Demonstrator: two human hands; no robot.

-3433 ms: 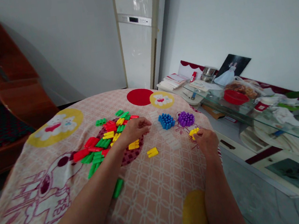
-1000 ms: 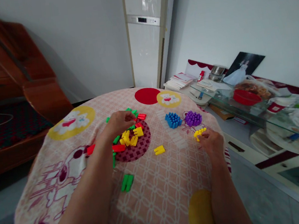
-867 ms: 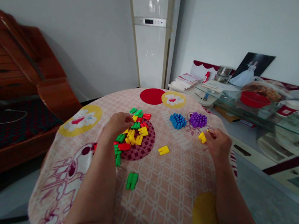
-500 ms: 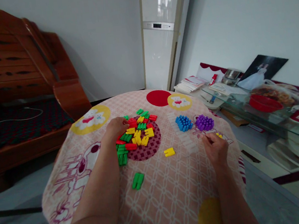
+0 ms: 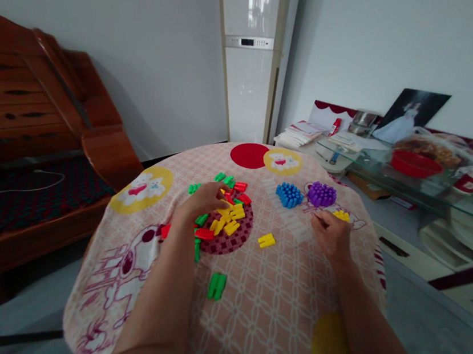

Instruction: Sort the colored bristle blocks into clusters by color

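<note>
Over a loose pile of red, green and yellow plastic toy pieces, my left hand (image 5: 200, 201) is closed, its fingertips pinching what looks like a yellow piece (image 5: 223, 208). More yellow pieces (image 5: 231, 227) lie just below it. My right hand (image 5: 332, 234) is curled into a fist at the table's right side; whatever its fingers hold is hidden. Right behind it a small yellow cluster (image 5: 342, 216) shows in part. Farther back stand a tight blue cluster (image 5: 289, 195) and a purple cluster (image 5: 321, 194). One yellow piece (image 5: 266, 240) lies alone between my hands.
A green piece (image 5: 217, 286) lies near me on the patterned tablecloth (image 5: 252, 307). To the right, a glass-topped cabinet (image 5: 360, 165) bears papers, a red bowl (image 5: 416, 163) and a photo. A wooden sofa (image 5: 106, 152) is at left, a tall white appliance (image 5: 249, 89) behind.
My left hand has moved right over the pile from its left edge, shifting yellow pieces together. The right hand has drawn off the yellow cluster and closed in front of it. The view has turned left.
</note>
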